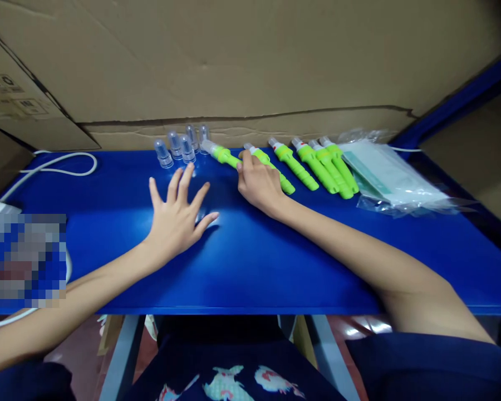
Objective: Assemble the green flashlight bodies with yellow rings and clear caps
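Note:
My right hand (261,184) is closed around the tail end of a lime-green pen-shaped device (223,155). This device lies tilted, with its clear tip pointing up and left toward a group of clear plastic caps (186,149). Several of these caps stand upright at the back of the blue table. Just in front of them, my left hand (175,217) is spread flat over the table and holds nothing. Beside and partly behind my right hand lies another green device (286,184). Further right, several more green devices (294,164) lie in a slanted row.
A clear plastic bag with white and green contents (401,172) lies right of the devices. Cardboard (250,61) walls the back of the blue table (250,267). A white cable (73,172) loops at the left, near a blurred-out patch (25,262).

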{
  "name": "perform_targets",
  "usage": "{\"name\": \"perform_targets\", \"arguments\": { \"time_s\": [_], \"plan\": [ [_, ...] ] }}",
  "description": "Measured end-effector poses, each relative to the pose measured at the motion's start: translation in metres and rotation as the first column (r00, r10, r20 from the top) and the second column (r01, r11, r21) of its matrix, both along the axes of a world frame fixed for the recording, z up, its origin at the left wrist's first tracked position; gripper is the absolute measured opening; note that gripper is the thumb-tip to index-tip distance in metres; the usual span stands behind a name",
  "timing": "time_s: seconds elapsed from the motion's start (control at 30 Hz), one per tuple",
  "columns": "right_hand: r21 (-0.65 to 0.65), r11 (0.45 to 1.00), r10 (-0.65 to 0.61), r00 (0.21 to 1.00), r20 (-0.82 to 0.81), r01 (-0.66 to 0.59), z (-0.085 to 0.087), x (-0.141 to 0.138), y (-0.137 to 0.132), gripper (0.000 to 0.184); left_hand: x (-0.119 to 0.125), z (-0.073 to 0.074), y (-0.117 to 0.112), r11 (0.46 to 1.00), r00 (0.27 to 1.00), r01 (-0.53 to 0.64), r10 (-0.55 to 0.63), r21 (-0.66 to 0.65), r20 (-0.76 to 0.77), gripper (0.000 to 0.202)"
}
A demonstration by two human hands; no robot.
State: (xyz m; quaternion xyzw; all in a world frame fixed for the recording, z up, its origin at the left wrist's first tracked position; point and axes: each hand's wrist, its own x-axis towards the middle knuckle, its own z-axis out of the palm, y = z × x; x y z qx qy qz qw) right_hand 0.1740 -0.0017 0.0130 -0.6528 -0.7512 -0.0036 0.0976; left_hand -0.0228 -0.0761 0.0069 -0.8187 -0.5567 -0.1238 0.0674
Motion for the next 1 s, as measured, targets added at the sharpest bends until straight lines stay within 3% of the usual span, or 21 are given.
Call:
{"name": "perform_targets", "arguments": {
  "time_s": [0.13,0.27,0.37,0.5,0.63,0.77,1.0],
  "plan": [
    [-0.02,1.0,0.0,0.999,0.053,0.001,0.001,-0.004,-0.005,0.049,0.019,-0.012,0.027,0.997,0.997,0.073,-0.073,-0.009,0.023,0.062],
    [-0.045,0.999,-0.014,0.996,0.088,0.018,-0.004,-0.006,-0.004,0.056,0.028,-0.018,0.056,0.999,0.997,0.036,-0.034,-0.037,0.066,0.06],
    [-0.062,0.997,-0.031,0.996,0.085,0.037,-0.01,-0.005,-0.001,0.059,0.03,-0.02,0.081,1.0,0.993,0.017,-0.019,0.018,0.121,0.058],
    [-0.03,0.999,-0.038,0.997,0.071,0.04,-0.016,-0.005,0.002,0.057,0.025,-0.017,0.118,0.991,0.973,0.033,-0.062,0.129,0.221,0.059],
    [-0.075,0.997,0.034,0.997,0.072,-0.029,-0.014,-0.008,-0.002,0.051,0.016,-0.008,0.149,0.988,0.956,0.037,-0.078,0.15,0.283,0.063],
    [-0.102,0.988,0.122,0.992,0.044,-0.117,-0.009,-0.012,-0.012,0.059,0.011,-0.003,0.166,0.99,0.95,0.014,-0.057,0.138,0.307,0.067],
    [-0.144,0.941,0.307,0.952,-0.019,-0.306,-0.002,-0.016,-0.026,0.043,0.017,0.002,0.172,0.991,0.947,0.023,-0.065,0.135,0.315,0.063]
  ]
}}
